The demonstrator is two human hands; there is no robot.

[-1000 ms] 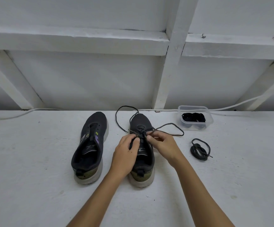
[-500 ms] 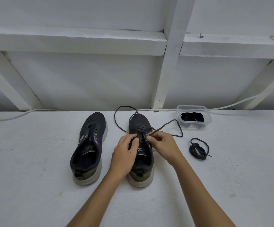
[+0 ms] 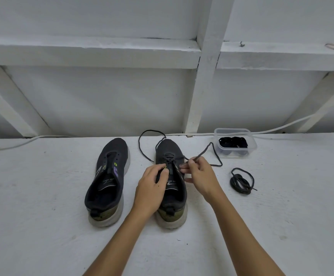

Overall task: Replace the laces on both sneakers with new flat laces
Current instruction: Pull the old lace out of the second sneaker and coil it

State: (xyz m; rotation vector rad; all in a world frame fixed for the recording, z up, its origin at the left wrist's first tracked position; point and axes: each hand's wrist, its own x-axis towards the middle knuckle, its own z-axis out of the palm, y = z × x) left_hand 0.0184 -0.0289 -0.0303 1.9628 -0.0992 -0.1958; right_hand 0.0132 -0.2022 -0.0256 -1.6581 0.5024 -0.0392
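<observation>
White painted tabletop (image 3: 42,226), backed by a white panelled wall (image 3: 102,100) with cross-beams; a white cable (image 3: 293,124) runs along the join between them.

Left sneaker (image 3: 107,182): dark upper, pale sole, toe pointing away from the person, eyelets bare of lace, standing just beside its pair.

Right sneaker (image 3: 172,198): same make, parallel to the first, toe away. A dark lace (image 3: 142,150) is threaded through its forward eyelets; one free end loops out past the toe on the left, the other trails to the right across the tabletop.

Left hand (image 3: 152,188): resting on the right sneaker's inner side, fingers curled at the eyelet row, pinching the edge of the upper near a yellow-green tab.

Right hand (image 3: 200,176): at the shoe's outer side, thumb and forefinger pinching the lace near its tip, the strand rising away from the fingers.

Clear plastic tub (image 3: 250,145): at the back right near the wall, holding coiled black laces (image 3: 232,142).

Loose bundled lace (image 3: 241,181): dark, coiled on the tabletop, right of the right hand, apart from it.
</observation>
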